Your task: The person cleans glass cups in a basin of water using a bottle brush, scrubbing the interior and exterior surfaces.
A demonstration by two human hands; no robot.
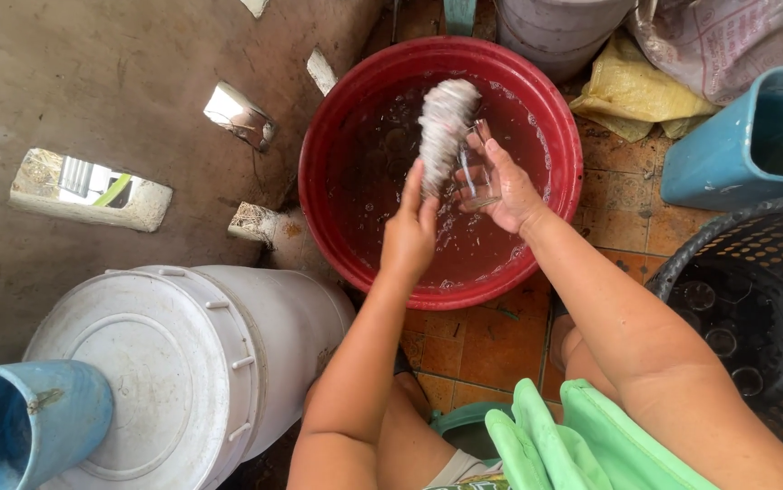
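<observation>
Over a red basin (337, 109) of soapy water, my right hand (511, 192) holds a clear drinking glass (475, 168) tilted on its side. My left hand (409, 231) grips the lower end of a whitish, sudsy scrubbing cloth (444, 122) that stands up beside the glass and touches its rim. Both hands are above the water at the middle of the basin.
A white lidded bucket (182, 363) and a blue container (19, 422) stand at the lower left. A black plastic basket (754, 308) with several glasses sits at right, with a teal tub (754, 136) behind it. Yellow and white sacks (654, 86) lie at the top right. A grey wall with openings fills the left.
</observation>
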